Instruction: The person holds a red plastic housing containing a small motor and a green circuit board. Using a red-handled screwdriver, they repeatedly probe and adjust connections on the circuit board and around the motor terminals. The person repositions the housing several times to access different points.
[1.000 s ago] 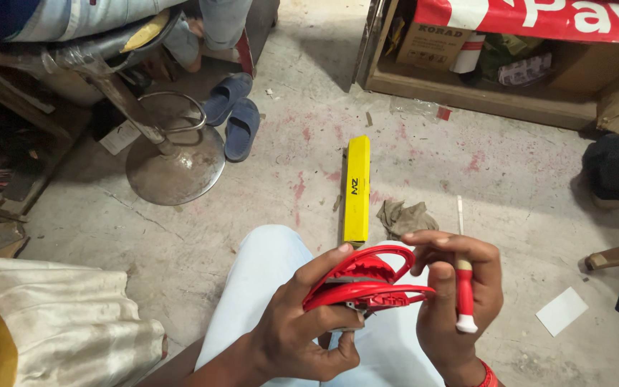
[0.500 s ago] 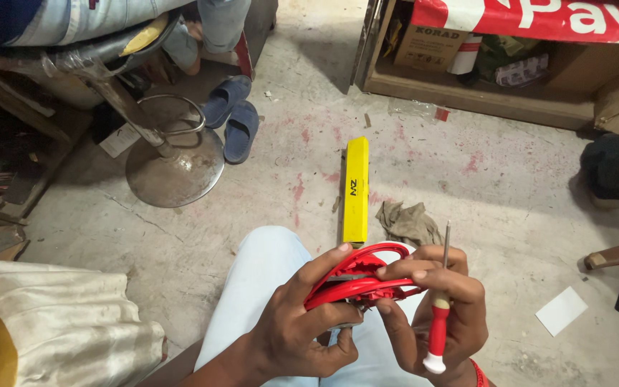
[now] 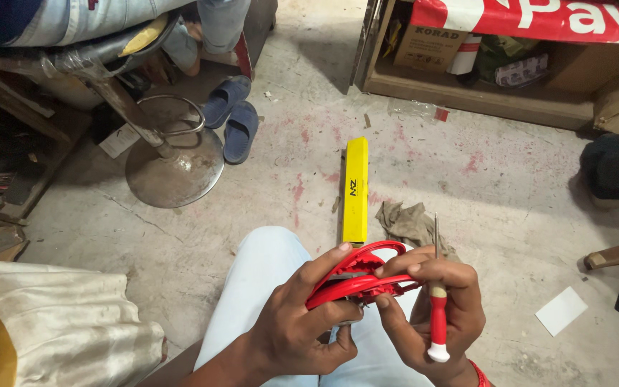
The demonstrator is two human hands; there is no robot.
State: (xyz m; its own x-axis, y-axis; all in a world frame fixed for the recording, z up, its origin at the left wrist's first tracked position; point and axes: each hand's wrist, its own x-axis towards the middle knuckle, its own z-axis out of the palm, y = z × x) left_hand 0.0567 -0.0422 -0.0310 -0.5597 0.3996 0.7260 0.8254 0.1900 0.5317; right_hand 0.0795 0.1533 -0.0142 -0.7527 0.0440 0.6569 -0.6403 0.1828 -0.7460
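Note:
My left hand [image 3: 302, 322] grips a red curved plastic part [image 3: 358, 276] over my lap, thumb along its upper rim. My right hand [image 3: 435, 301] holds a screwdriver [image 3: 437, 315] with a red and white handle, its thin shaft pointing up. The fingertips of that hand also press on the right end of the red part. A yellow bar [image 3: 355, 190] lies on the concrete floor just beyond my knee [image 3: 266, 272]. A crumpled grey rag [image 3: 410, 223] sits beside the bar.
A stool with a round metal base [image 3: 173, 168] stands at the left, a pair of blue slippers [image 3: 231, 118] beside it. A seated person's legs [image 3: 209, 29] show at top left. A wooden shelf [image 3: 481, 93] holds boxes at the top right. White paper [image 3: 560, 310] lies at the right.
My right hand has turned the screwdriver so the handle points down and the shaft up, and moved its fingers onto the red part. My left hand kept its hold.

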